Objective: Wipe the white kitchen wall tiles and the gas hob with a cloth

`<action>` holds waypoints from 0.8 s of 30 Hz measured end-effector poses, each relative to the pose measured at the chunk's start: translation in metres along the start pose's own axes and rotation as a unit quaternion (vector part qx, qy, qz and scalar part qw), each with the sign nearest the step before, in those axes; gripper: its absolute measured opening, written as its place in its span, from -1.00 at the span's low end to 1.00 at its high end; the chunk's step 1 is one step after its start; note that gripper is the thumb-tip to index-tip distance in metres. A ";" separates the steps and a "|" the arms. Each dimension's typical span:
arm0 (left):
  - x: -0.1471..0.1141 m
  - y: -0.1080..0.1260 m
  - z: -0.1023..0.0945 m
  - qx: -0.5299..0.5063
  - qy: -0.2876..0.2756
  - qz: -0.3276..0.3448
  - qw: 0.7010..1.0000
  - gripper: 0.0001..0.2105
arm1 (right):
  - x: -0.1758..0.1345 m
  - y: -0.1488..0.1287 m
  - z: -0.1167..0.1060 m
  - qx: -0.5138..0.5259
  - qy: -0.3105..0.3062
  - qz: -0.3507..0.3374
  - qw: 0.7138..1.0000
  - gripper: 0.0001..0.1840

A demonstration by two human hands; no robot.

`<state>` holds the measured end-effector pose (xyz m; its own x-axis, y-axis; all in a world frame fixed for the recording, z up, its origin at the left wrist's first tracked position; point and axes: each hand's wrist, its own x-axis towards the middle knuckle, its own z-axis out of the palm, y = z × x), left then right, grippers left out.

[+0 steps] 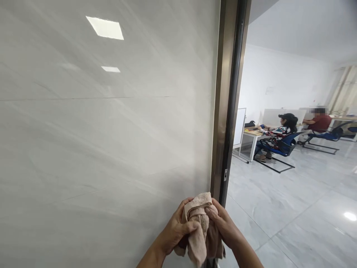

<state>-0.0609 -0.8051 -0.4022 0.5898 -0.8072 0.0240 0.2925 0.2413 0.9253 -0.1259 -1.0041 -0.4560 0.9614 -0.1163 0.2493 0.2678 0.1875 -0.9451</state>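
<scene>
A light brown towel point(198, 238) is bunched and folded between my two hands, low in the view. My left hand point(178, 225) grips its left side, with the thumb pressed on the front. On the other side my right hand point(223, 221) is closed on the cloth, its thumb near the upper fold. Loose ends of the towel hang below the fingers. Both hands are in front of the lower part of a brown metal door frame point(223, 111); whether the towel touches it I cannot tell.
A glossy grey tiled wall point(111, 149) fills the left. Through the doorway, two people sit on blue chairs point(287, 145) at desks point(253, 133). A whiteboard point(240, 126) stands just beyond the frame. A strike plate point(225, 175) is set in the frame. The floor point(279, 208) is pale tile.
</scene>
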 end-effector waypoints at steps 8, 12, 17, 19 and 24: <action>0.005 -0.012 0.004 0.098 0.036 0.033 0.994 -0.39 | -0.008 -0.027 0.013 -0.163 -0.026 0.012 0.986 -0.59; 0.007 -0.009 -0.004 0.145 0.075 0.015 0.986 -0.44 | -0.011 -0.026 0.004 -0.148 -0.080 0.037 0.985 -0.49; 0.007 -0.009 -0.024 0.201 0.220 0.066 0.952 -0.50 | -0.014 -0.011 -0.026 -0.280 -0.029 0.062 0.958 -0.44; 0.006 -0.008 -0.034 0.207 0.264 0.083 0.938 -0.50 | -0.018 -0.008 -0.038 -0.306 -0.023 0.055 0.950 -0.47; -0.003 0.006 -0.050 0.199 0.319 0.106 0.921 -0.48 | -0.036 0.003 -0.056 -0.247 -0.021 0.063 0.967 -0.55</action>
<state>-0.0232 -0.7747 -0.4153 0.9610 -0.2537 0.1100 -0.1040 0.0369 0.9939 -0.1632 -1.0543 -0.4800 0.9891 -0.0806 0.1234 0.0949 -0.2922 -0.9516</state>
